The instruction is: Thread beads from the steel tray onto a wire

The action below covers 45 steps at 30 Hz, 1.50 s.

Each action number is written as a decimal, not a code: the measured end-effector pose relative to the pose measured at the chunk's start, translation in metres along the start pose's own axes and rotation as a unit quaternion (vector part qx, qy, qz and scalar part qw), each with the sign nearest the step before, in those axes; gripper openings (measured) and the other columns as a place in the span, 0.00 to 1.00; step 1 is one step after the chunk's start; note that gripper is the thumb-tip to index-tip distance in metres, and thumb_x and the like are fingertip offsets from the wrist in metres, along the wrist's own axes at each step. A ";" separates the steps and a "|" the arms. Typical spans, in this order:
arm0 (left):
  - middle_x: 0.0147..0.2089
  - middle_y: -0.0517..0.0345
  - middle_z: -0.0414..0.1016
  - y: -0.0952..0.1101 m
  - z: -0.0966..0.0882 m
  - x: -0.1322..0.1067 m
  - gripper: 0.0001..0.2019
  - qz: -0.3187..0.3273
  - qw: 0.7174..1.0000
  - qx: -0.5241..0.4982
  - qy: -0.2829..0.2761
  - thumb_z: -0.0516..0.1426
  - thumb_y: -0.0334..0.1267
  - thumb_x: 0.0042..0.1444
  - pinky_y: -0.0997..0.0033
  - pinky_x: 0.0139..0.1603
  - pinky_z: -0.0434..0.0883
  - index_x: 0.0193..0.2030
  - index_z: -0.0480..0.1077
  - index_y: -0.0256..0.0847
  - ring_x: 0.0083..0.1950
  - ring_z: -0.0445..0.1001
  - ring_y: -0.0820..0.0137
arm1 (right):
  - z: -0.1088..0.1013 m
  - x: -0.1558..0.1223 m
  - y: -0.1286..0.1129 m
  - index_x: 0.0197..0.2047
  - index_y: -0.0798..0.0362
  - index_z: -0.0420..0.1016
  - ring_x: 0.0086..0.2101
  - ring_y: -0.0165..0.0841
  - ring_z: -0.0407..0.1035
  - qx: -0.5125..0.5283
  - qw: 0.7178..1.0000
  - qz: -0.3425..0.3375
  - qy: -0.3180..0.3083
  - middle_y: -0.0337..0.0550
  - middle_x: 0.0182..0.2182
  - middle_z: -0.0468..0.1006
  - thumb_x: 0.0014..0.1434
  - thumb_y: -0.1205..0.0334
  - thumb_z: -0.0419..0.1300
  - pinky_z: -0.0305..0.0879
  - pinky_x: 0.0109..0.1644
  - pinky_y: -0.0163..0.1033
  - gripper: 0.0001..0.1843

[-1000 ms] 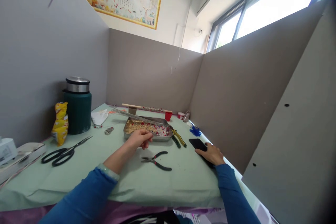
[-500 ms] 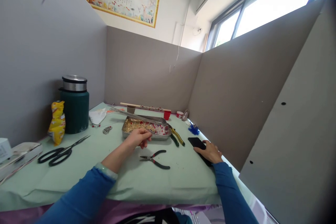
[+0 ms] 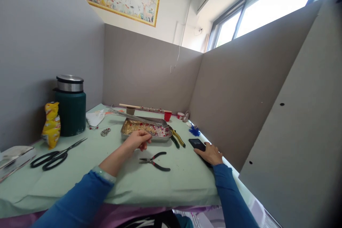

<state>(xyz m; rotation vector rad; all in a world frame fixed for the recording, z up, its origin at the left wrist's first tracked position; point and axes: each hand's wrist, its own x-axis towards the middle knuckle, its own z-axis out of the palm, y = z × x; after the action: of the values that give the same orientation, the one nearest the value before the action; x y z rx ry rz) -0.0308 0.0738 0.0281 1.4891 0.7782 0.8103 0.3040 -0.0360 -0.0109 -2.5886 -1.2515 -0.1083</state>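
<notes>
My left hand [image 3: 138, 139] hovers at the front rim of a metal tray [image 3: 125, 136] filled with gold and red beads, its fingers curled in a pinch on something too small to make out. My right hand [image 3: 210, 154] rests on a black phone [image 3: 197, 143] at the table's right edge, with its fingers lying over the near end of the phone. Small black-handled pliers [image 3: 155, 161] lie on the green cloth just in front of my left hand.
Yellow-handled pliers [image 3: 177, 138] lie right of the tray. Black scissors [image 3: 52, 155], a green thermos [image 3: 70, 105] and a yellow snack bag [image 3: 51, 124] stand at the left. A red cup [image 3: 167, 116] and a wooden stick [image 3: 144, 107] sit at the back. Grey partitions enclose the table.
The view has drifted so everything sits slightly further left and lower. The phone's screen now shows a faint glow. Both hands stay in place.
</notes>
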 end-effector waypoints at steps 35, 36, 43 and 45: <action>0.14 0.65 0.62 -0.002 -0.001 0.008 0.09 0.054 0.994 0.007 0.098 0.54 0.40 0.49 0.78 0.14 0.53 0.24 0.64 0.37 0.13 0.59 0.78 | -0.002 -0.055 -0.202 0.37 0.53 0.71 0.39 0.37 0.60 0.251 0.817 -0.398 0.335 0.47 0.37 0.70 0.60 0.64 0.51 0.54 0.44 0.43 0.08; 0.15 0.65 0.63 -0.001 0.000 0.007 0.09 0.056 0.994 0.003 0.095 0.55 0.39 0.49 0.79 0.14 0.53 0.24 0.64 0.37 0.13 0.59 0.79 | -0.002 -0.055 -0.201 0.37 0.53 0.71 0.40 0.37 0.60 0.244 0.815 -0.404 0.336 0.47 0.38 0.70 0.59 0.65 0.52 0.54 0.44 0.43 0.08; 0.12 0.65 0.61 -0.007 -0.002 0.012 0.10 0.078 0.994 0.045 0.063 0.53 0.38 0.51 0.79 0.15 0.55 0.22 0.63 0.37 0.12 0.59 0.78 | -0.004 -0.065 -0.205 0.35 0.53 0.70 0.41 0.37 0.60 0.177 0.810 -0.457 0.323 0.45 0.35 0.71 0.59 0.65 0.51 0.51 0.49 0.45 0.07; 0.11 0.65 0.61 -0.012 -0.004 0.017 0.10 0.088 0.992 0.062 0.068 0.53 0.37 0.51 0.79 0.14 0.55 0.21 0.63 0.37 0.12 0.59 0.78 | -0.002 -0.065 -0.207 0.32 0.53 0.69 0.37 0.35 0.61 0.164 0.813 -0.462 0.315 0.44 0.32 0.70 0.60 0.66 0.50 0.52 0.47 0.44 0.09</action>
<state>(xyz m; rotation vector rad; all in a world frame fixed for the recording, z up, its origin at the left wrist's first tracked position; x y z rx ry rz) -0.0256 0.0913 0.0167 1.6426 0.8186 1.0211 0.1023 0.0368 0.0208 -1.2619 -1.8629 -0.7720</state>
